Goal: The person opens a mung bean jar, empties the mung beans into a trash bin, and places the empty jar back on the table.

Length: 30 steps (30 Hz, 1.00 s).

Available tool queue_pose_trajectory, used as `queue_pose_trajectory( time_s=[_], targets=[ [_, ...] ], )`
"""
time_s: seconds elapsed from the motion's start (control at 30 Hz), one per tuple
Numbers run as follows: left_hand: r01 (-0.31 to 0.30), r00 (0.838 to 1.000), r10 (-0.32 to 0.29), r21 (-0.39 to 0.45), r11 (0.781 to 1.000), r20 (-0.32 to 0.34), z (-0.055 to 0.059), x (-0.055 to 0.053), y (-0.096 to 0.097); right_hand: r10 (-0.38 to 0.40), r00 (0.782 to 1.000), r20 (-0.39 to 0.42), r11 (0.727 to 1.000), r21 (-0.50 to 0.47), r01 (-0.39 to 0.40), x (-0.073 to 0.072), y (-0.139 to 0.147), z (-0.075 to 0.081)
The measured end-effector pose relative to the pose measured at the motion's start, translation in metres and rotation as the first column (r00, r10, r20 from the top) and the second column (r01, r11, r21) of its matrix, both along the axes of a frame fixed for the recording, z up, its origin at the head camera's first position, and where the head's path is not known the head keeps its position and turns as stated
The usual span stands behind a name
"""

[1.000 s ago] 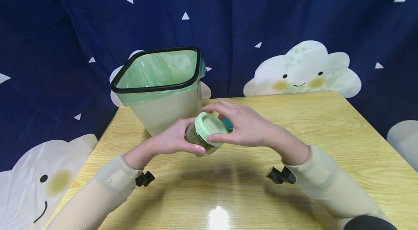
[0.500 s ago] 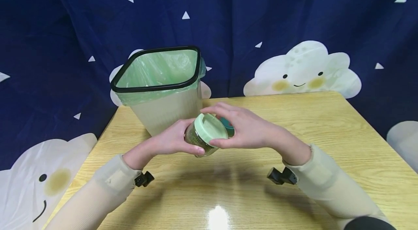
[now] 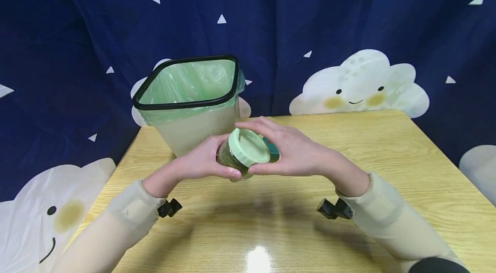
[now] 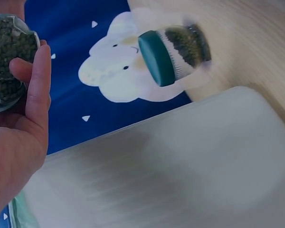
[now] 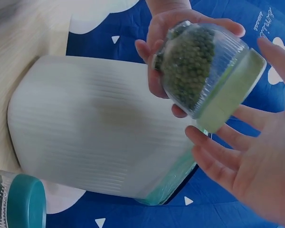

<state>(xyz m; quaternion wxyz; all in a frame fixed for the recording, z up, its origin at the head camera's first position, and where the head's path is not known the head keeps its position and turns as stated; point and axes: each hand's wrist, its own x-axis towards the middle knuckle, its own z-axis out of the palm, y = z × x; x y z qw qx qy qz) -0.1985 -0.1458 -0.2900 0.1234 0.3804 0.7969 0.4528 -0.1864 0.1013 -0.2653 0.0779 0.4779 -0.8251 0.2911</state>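
In the head view my left hand (image 3: pixel 201 159) grips a clear glass jar (image 5: pixel 187 64) of small green beads or beans, held tilted above the table. Its pale green lid (image 3: pixel 249 147) faces my right hand (image 3: pixel 288 148), whose thumb and fingers span the lid at its edge. Seen from the right wrist, the fingertips (image 5: pixel 194 133) are right at the lid's rim. A second jar (image 4: pixel 175 52) with a teal lid and similar contents stands on the table, mostly hidden behind my right hand in the head view.
A white waste bin (image 3: pixel 193 131) with a black rim and green liner stands on the wooden table (image 3: pixel 348 144) at the back left, close to my left hand. Behind the table hangs a dark blue curtain (image 3: pixel 271 14) with printed clouds.
Both hands and the jar have shifted slightly up and left. My right thumb has slid from over the lid to its lower edge, and the lid's notch has turned a little.
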Motion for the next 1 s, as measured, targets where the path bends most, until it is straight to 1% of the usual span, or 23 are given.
queue_pose_trajectory(
  time_s=[0.13,0.2,0.53,0.63,0.9,1.0],
  targets=[
    [0.000,1.000,0.000,-0.004,1.000,-0.006,0.005,0.000,0.001,-0.021,1.000,-0.012,0.999,-0.025,0.021,0.000,-0.001,0.001],
    [-0.001,1.000,0.001,-0.011,1.000,-0.009,0.005,0.000,0.001,-0.038,0.999,-0.020,0.999,-0.018,0.037,0.000,-0.002,0.001],
    [0.004,1.000,-0.004,-0.020,1.000,-0.015,0.000,-0.001,0.002,-0.103,0.994,-0.025,0.992,0.065,0.105,0.001,-0.004,0.003],
    [0.012,1.000,-0.013,-0.025,1.000,-0.006,-0.002,-0.001,0.002,-0.088,0.996,-0.021,0.993,0.078,0.089,0.000,-0.003,0.002],
    [0.025,0.999,-0.025,-0.031,0.999,0.031,-0.007,-0.001,0.001,0.001,1.000,0.008,0.996,0.089,-0.002,0.000,-0.002,0.000],
    [0.032,0.999,-0.031,-0.028,0.999,0.033,-0.008,-0.002,0.000,0.029,0.999,0.023,0.996,0.085,-0.031,0.000,-0.002,0.001]
  ],
)
